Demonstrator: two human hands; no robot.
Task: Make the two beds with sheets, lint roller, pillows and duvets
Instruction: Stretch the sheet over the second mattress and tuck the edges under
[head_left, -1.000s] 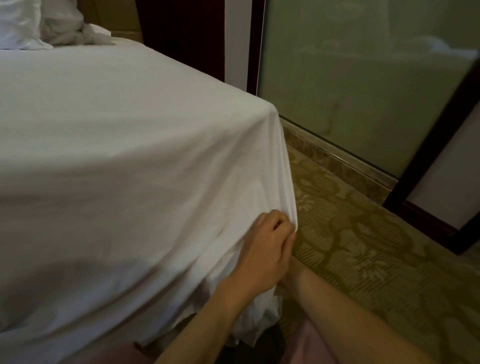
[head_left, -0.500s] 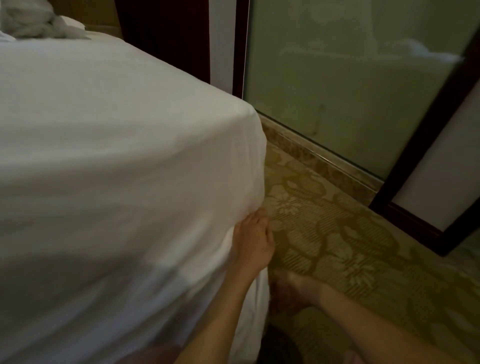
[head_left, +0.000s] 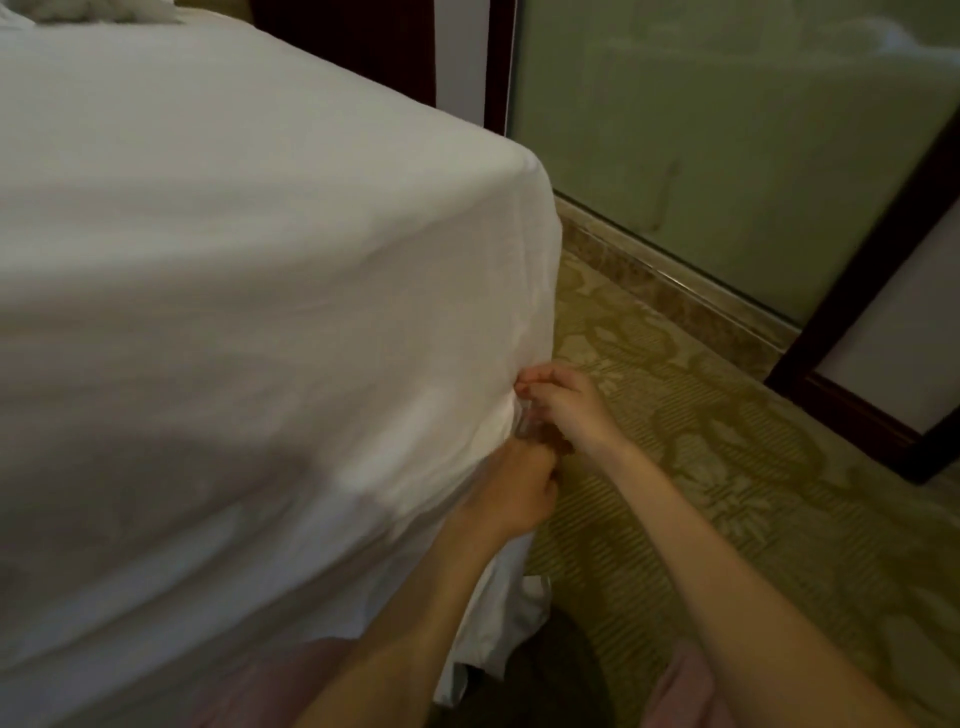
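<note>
A white sheet (head_left: 249, 270) covers the bed and hangs down over its near corner. My left hand (head_left: 519, 488) is closed on a bunch of the sheet at the corner's side, low on the mattress. My right hand (head_left: 566, 405) sits just above and to the right of it, its fingers pinching the sheet's fold at the same corner. Loose sheet cloth dangles below my left wrist toward the floor. A crumpled white bundle of bedding (head_left: 104, 10) lies at the far end of the bed, mostly cut off by the frame's top.
Patterned yellow-green carpet (head_left: 727, 467) runs to the right of the bed. A frosted glass panel (head_left: 727, 130) in a dark wooden frame (head_left: 852, 343) stands behind it, with a stone skirting along the floor. My pink-clad knees show at the bottom edge.
My right hand has come up from near the floor to the sheet corner and taken hold. My left hand has slid lower and closed on the cloth. The view has shifted slightly.
</note>
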